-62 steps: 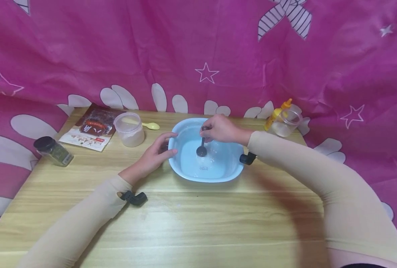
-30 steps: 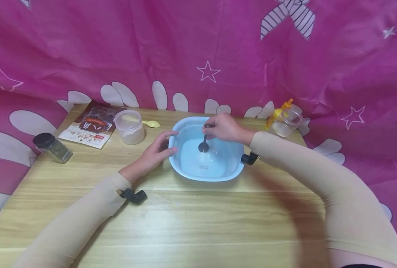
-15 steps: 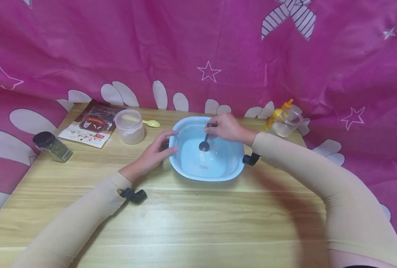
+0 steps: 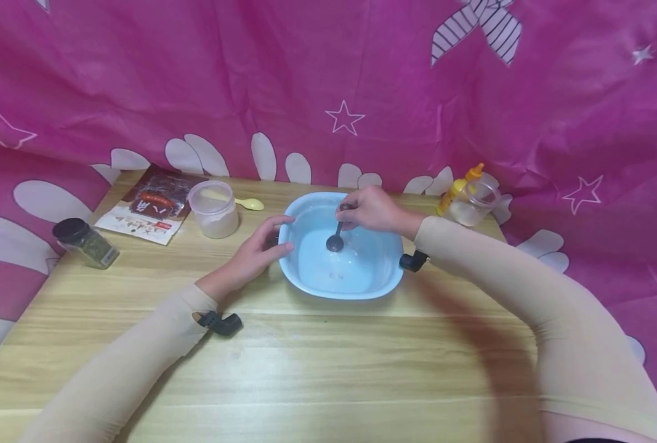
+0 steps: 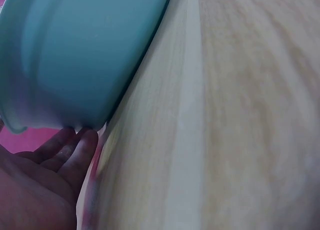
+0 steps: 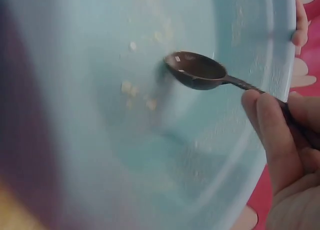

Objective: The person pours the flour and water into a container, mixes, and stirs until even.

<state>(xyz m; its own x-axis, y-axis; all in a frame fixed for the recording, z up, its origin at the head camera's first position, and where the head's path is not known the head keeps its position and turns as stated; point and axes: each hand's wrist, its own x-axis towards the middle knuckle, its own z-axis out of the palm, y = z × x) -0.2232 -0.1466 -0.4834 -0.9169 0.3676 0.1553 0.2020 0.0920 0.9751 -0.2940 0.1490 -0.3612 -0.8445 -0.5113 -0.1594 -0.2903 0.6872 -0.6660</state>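
Observation:
A light blue plastic basin (image 4: 317, 280) stands on the wooden table. My left hand (image 4: 250, 251) grips its left rim, thumb and forefinger tips at the edge. In the left wrist view, other fingers (image 5: 80, 157) of that hand touch the outer wall. The right hand (image 4: 372, 209) reaches over the basin and pinches a dark brown spoon (image 4: 335, 243) by its handle. The spoon's bowl (image 6: 197, 70) is low inside the basin, in or just above what looks like clear liquid. Small pale bits (image 6: 131, 88) lie near the bottom.
Left of the basin are a clear tub (image 4: 214, 212) of white powder, a yellow spoon (image 4: 250, 204), a brown-and-white packet (image 4: 148, 206) and a black-lidded jar (image 4: 87, 243). At the back right stand a yellow bottle (image 4: 454, 194) and a clear cup (image 4: 474, 203). A pink curtain (image 4: 284, 80) hangs behind.
The spoon shifts slightly within the basin, a little right and then back left, moved by the right hand. The left hand stays on the rim.

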